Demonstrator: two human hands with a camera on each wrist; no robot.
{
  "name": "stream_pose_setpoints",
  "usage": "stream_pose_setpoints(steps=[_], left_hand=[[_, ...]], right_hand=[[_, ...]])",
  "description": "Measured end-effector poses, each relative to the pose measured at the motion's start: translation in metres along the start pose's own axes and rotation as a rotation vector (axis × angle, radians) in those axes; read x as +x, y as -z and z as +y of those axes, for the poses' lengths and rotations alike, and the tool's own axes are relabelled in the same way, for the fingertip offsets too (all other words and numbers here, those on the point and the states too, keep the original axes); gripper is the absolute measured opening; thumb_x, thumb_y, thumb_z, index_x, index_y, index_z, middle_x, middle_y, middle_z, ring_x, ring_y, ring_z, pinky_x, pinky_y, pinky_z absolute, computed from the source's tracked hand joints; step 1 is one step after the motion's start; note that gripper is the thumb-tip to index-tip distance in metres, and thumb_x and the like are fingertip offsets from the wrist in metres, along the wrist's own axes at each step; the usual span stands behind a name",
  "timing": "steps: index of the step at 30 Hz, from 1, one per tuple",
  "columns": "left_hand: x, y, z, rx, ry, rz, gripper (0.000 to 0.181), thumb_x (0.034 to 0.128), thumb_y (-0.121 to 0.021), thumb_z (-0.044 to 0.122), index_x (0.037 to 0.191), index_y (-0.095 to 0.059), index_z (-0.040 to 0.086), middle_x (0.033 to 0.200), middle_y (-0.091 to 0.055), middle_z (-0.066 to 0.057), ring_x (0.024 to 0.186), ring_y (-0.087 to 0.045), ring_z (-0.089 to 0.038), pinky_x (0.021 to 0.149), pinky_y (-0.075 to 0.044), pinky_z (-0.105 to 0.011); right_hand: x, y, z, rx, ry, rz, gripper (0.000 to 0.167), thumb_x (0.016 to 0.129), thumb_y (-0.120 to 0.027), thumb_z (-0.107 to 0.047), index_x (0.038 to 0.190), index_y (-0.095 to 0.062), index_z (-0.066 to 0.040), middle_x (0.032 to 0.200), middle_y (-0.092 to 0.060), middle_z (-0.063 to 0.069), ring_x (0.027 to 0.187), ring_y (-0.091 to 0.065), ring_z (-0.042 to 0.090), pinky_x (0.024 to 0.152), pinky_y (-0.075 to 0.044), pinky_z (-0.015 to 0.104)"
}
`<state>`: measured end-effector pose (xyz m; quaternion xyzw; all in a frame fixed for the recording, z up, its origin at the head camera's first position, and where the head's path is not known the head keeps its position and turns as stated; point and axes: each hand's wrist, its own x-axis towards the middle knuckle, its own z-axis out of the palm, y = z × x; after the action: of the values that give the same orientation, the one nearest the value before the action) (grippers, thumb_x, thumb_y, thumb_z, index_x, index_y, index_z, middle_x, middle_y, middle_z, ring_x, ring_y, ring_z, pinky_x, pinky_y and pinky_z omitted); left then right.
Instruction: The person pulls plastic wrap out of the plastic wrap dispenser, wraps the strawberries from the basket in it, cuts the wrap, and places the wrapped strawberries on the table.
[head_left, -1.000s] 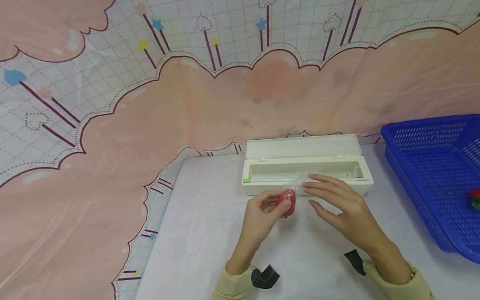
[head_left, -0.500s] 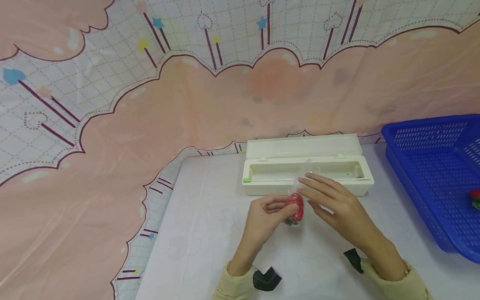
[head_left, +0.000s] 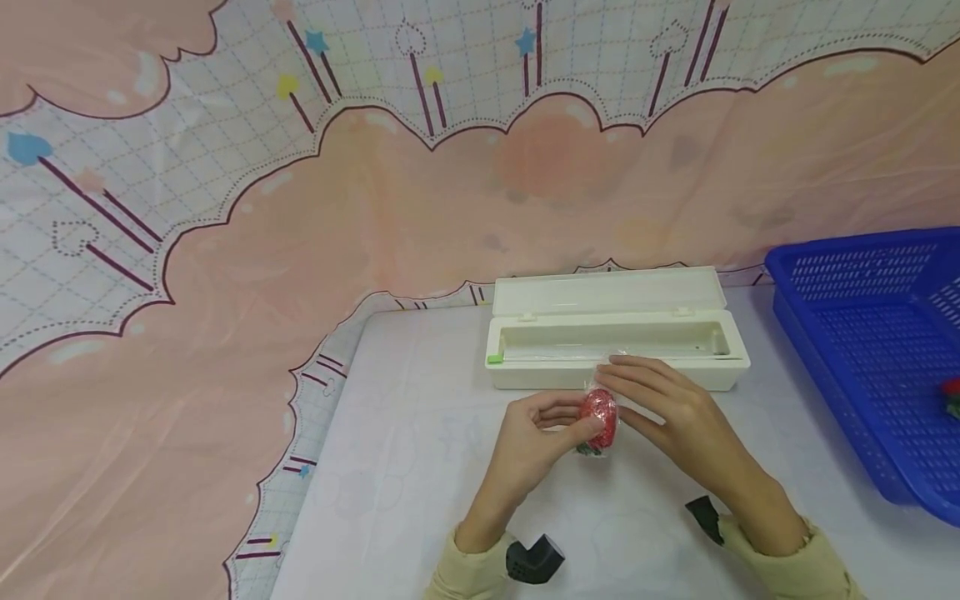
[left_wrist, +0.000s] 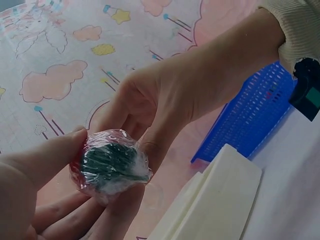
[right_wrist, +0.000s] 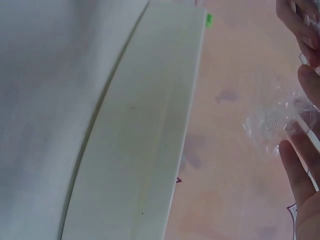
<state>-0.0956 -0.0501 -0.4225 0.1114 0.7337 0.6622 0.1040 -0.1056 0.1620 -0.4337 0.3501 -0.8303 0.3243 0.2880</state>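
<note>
Between the thumb and fingers of my left hand (head_left: 534, 435) is a red strawberry (head_left: 600, 408) wrapped in clear cling film. Its green leafy end (left_wrist: 111, 164) faces the left wrist camera. My right hand (head_left: 678, 425) is beside it with fairly straight fingers, close against the wrapped fruit's right side. Loose cling film (right_wrist: 274, 120) sticks out by the right fingertips in the right wrist view. Behind both hands stands a white cling film dispenser box (head_left: 547, 377), its lid (head_left: 607, 294) raised.
A blue perforated basket (head_left: 832, 392) stands at the right, with another strawberry (head_left: 952, 398) partly in view inside. The white table (head_left: 390, 467) meets a patterned pink cloth (head_left: 420, 225) at the back. A green tab (head_left: 495, 359) marks the box's left end.
My left hand has moved slightly right with the wrapped strawberry, bringing it nearer the right hand. The right fingers have moved in against the loose film. Box and basket stay put.
</note>
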Motion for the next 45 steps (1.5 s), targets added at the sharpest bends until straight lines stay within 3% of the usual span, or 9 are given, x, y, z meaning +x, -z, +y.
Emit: stream_pose_setpoints(steps=[3,7,10,11,20,29,34,39,45], left_hand=[[0.000,0.000,0.001,0.002,-0.008,-0.007,0.031,0.0867,-0.077,0.020,0.114,-0.072,0.007,0.105,-0.074,-0.009,0.097,-0.069,-0.012,0.078,-0.057,-0.026],[0.000,-0.001,0.002,0.006,-0.020,-0.010,0.031,0.0860,-0.078,0.017,0.115,-0.072,0.006,0.107,-0.073,-0.009,0.098,-0.068,-0.012,0.080,-0.057,-0.025],[0.000,-0.001,0.003,-0.007,-0.023,-0.017,0.032,0.0856,-0.078,0.014,0.116,-0.071,0.005,0.108,-0.072,-0.011,0.099,-0.068,-0.012,0.081,-0.057,-0.025],[0.000,-0.001,0.003,-0.013,-0.025,-0.020,0.033,0.0857,-0.078,0.014,0.116,-0.071,0.005,0.108,-0.072,-0.011,0.099,-0.068,-0.012,0.081,-0.058,-0.026],[0.000,-0.002,0.005,-0.038,-0.039,-0.028,0.033,0.0881,-0.076,0.012,0.120,-0.068,0.005,0.118,-0.068,-0.011,0.105,-0.066,-0.015,0.083,-0.058,-0.028],[0.000,-0.006,0.002,-0.077,-0.031,0.015,0.032,0.0891,-0.075,0.014,0.119,-0.068,0.004,0.120,-0.067,-0.011,0.106,-0.067,-0.018,0.083,-0.058,-0.029],[0.001,-0.007,0.000,-0.114,-0.048,0.053,0.031,0.0895,-0.074,0.010,0.119,-0.068,0.001,0.117,-0.068,-0.014,0.105,-0.067,-0.017,0.084,-0.058,-0.028],[0.001,-0.010,-0.002,-0.142,-0.029,0.092,0.031,0.0882,-0.075,0.010,0.118,-0.068,0.000,0.114,-0.069,-0.014,0.101,-0.067,-0.014,0.081,-0.058,-0.026],[0.002,-0.011,-0.002,-0.161,-0.043,0.131,0.031,0.0864,-0.077,0.010,0.115,-0.070,0.001,0.117,-0.066,-0.011,0.101,-0.067,-0.016,0.080,-0.059,-0.027]], right_hand=[[-0.001,0.000,-0.001,0.020,-0.039,-0.008,0.047,0.101,-0.046,-0.045,0.124,-0.070,-0.011,0.123,-0.069,0.007,0.117,-0.061,0.024,0.109,-0.032,0.011],[0.000,0.000,-0.002,0.034,-0.081,-0.004,0.030,0.091,-0.072,-0.014,0.120,-0.072,-0.010,0.116,-0.072,0.005,0.108,-0.067,0.024,0.105,-0.034,0.007],[0.000,0.000,-0.004,0.050,-0.105,0.024,0.051,0.072,-0.080,0.012,0.117,-0.073,-0.010,0.112,-0.074,0.004,0.102,-0.070,0.024,0.101,-0.037,0.006],[0.001,0.000,-0.004,0.060,-0.116,0.032,0.052,0.070,-0.080,0.014,0.116,-0.074,-0.010,0.111,-0.074,0.003,0.100,-0.071,0.024,0.099,-0.038,0.005],[-0.002,-0.003,-0.003,0.162,-0.250,0.035,0.034,0.073,-0.077,0.016,0.102,-0.077,-0.002,0.100,-0.076,0.005,0.093,-0.073,0.018,0.085,-0.047,0.006],[-0.004,-0.005,0.000,0.216,-0.333,-0.019,0.030,0.077,-0.076,0.013,0.101,-0.077,-0.003,0.100,-0.076,0.004,0.093,-0.071,0.010,0.080,-0.050,0.008],[-0.003,-0.006,-0.002,0.249,-0.378,-0.049,0.028,0.079,-0.076,0.010,0.104,-0.077,-0.002,0.102,-0.076,0.007,0.094,-0.071,0.011,0.078,-0.056,0.017],[-0.003,-0.008,-0.005,0.295,-0.409,-0.066,0.027,0.080,-0.075,0.009,0.105,-0.075,0.001,0.102,-0.076,0.012,0.094,-0.069,0.008,0.075,-0.059,0.027],[0.000,-0.006,-0.007,0.372,-0.422,-0.084,0.025,0.083,-0.072,0.009,0.108,-0.073,0.006,0.104,-0.075,0.016,0.094,-0.067,0.000,0.076,-0.057,0.019]])
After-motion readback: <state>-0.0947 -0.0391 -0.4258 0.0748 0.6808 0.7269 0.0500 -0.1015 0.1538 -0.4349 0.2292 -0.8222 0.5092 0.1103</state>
